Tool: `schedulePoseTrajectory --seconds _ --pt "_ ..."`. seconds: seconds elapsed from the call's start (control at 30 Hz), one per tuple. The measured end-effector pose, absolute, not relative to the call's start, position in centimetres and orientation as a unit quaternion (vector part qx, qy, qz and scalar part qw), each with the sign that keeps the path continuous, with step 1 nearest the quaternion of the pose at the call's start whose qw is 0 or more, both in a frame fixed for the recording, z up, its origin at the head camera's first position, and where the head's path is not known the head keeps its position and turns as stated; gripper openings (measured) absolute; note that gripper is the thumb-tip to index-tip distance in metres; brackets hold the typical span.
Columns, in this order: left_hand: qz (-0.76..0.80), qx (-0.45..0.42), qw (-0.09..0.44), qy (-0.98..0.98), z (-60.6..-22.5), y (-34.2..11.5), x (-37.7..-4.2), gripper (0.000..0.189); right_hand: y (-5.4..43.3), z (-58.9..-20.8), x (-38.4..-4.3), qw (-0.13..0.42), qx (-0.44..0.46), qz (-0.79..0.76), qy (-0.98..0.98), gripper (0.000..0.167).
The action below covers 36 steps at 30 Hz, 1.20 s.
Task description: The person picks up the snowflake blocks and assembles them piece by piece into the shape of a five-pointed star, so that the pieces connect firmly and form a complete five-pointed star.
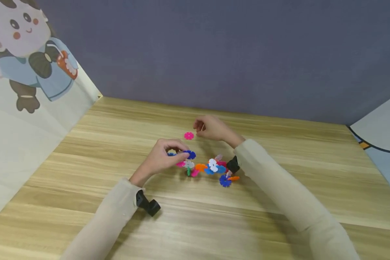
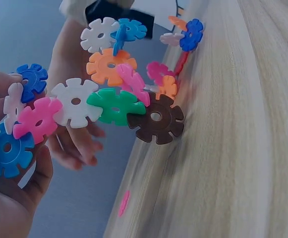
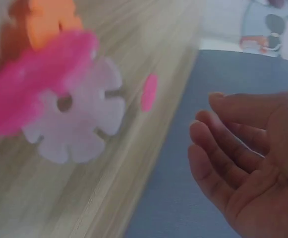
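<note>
In the head view my left hand [image 1: 162, 157] grips one end of a joined chain of notched plastic snowflake discs. At that end, the left wrist view shows dark blue [image 2: 32, 82], pink [image 2: 38, 119] and light blue [image 2: 7, 150] discs by the fingers. Beyond them run a white disc [image 2: 75, 102], a green disc [image 2: 115, 106] and a brown disc [image 2: 156, 119]. My right hand [image 1: 212, 128], its fingers loosely bent and holding nothing, hovers just right of a loose pink disc [image 1: 189, 135] lying flat on the table.
The chain's other end, with a dark blue disc [image 1: 225, 181] and an orange disc [image 1: 234, 178], extends beneath my right wrist. A dark partition [image 1: 214, 57] rises behind the wooden table [image 1: 169, 224]. A printed panel [image 1: 6, 119] stands at the left.
</note>
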<state>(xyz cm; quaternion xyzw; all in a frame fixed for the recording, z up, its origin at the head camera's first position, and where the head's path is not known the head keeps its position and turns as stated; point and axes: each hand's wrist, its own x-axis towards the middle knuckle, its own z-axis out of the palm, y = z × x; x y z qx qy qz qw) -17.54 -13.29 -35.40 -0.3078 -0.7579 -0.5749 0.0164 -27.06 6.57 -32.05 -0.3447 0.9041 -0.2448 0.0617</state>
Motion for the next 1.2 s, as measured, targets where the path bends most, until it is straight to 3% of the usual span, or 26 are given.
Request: schedulePoseTrajectory --seconds 0.5,0.6,0.83,1.2 --pt "-0.582 -0.32 0.015 -0.748 -35.5 -12.9 -17.9 0.004 4.8 -34.2 -31.1 0.16 -0.341 -0.185 0.908 0.044" --pt "-0.58 -0.319 0.017 -0.75 -35.6 -13.0 -18.0 0.004 4.5 -34.8 -31.4 0.163 -0.36 -0.187 0.899 0.041" --pt "-0.581 -0.313 0.019 -0.751 -35.9 -13.0 -18.1 0.005 4.5 -35.8 -31.5 0.141 -0.366 -0.177 0.902 0.017" --pt "-0.565 -0.304 0.02 -0.767 -36.0 -13.1 -18.1 0.006 7.6 -35.7 -29.9 0.167 -0.359 -0.178 0.901 0.021"
